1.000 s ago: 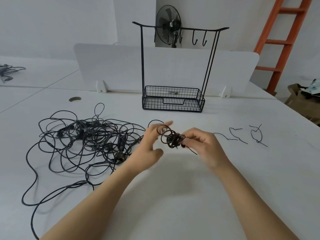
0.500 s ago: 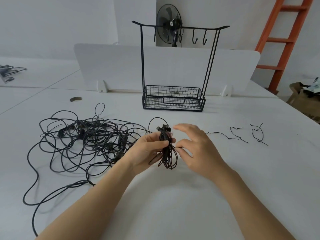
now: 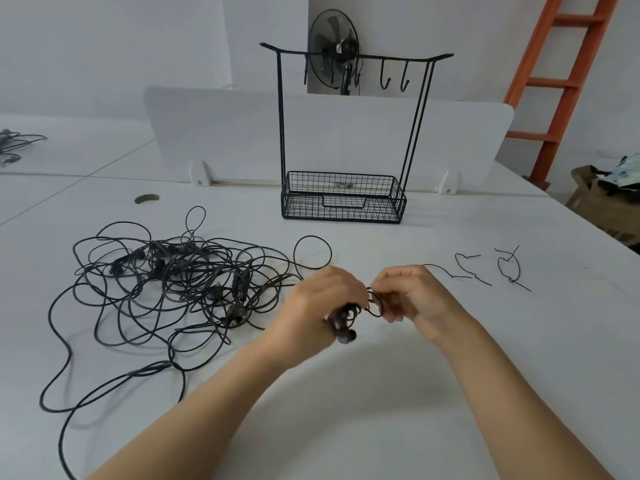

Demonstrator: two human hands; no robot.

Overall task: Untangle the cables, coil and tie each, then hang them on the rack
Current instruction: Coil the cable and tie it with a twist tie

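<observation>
Both forearms reach in from the bottom edge over the white surface (image 3: 363,403), and the hands meet just above it. The left hand (image 3: 320,301) curls around a small coil of cable (image 3: 375,305), with a plug end poking out below its fingers. The right hand (image 3: 412,296) pinches the coil's other side, fingers bent. Left of the hands, a tangle of cables (image 3: 173,282) sprawls. To the right lie loose wire ties (image 3: 508,270). Farther back stands the rack (image 3: 346,202), with hooks along its top bar.

A round black fan (image 3: 332,32) hung far behind a white divider panel (image 3: 225,133), an orange ladder (image 3: 550,82) stood far right, and a brown cardboard box (image 3: 602,206) sat nearer.
</observation>
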